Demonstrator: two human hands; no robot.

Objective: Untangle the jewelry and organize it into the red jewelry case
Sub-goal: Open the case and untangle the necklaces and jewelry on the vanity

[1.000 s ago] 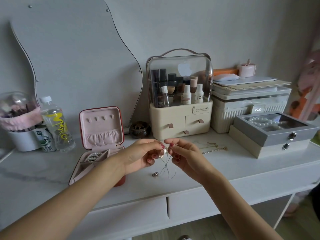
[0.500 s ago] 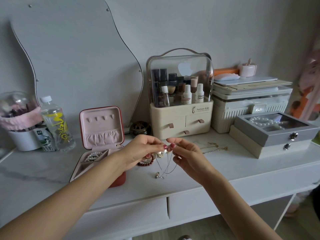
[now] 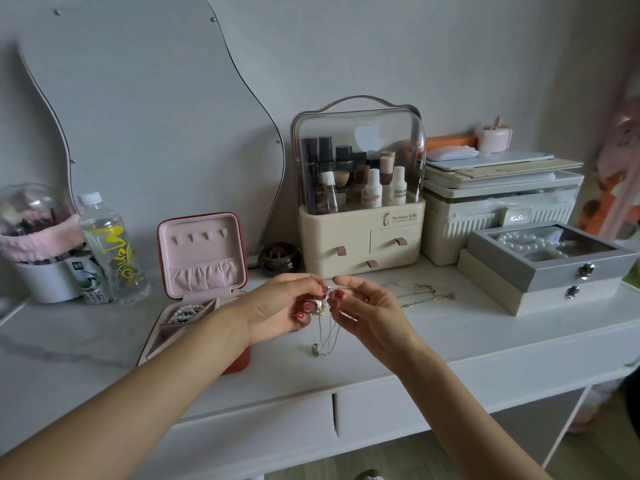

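Observation:
My left hand (image 3: 282,308) and my right hand (image 3: 367,306) meet above the white dresser top, fingertips pinching a tangle of thin silver chain (image 3: 327,336). Its loops hang down to the surface, ending in a small clasp (image 3: 315,349). The red jewelry case (image 3: 202,271) stands open to the left of my hands, its pink lid upright. A pearl bracelet (image 3: 185,311) lies in one of its compartments. More thin chains (image 3: 426,296) lie on the dresser right of my right hand.
A cream cosmetics organizer (image 3: 360,202) stands behind my hands, with a small dark pot (image 3: 278,258) beside it. A grey jewelry box (image 3: 550,261) and white storage bins sit at the right. A water bottle (image 3: 110,247) and brush holder (image 3: 38,244) are at the left.
My hands have stayed close together working the chain. The hanging loops and clasp shifted slightly. A red bead bracelet seen under my left hand half a second ago is hidden now.

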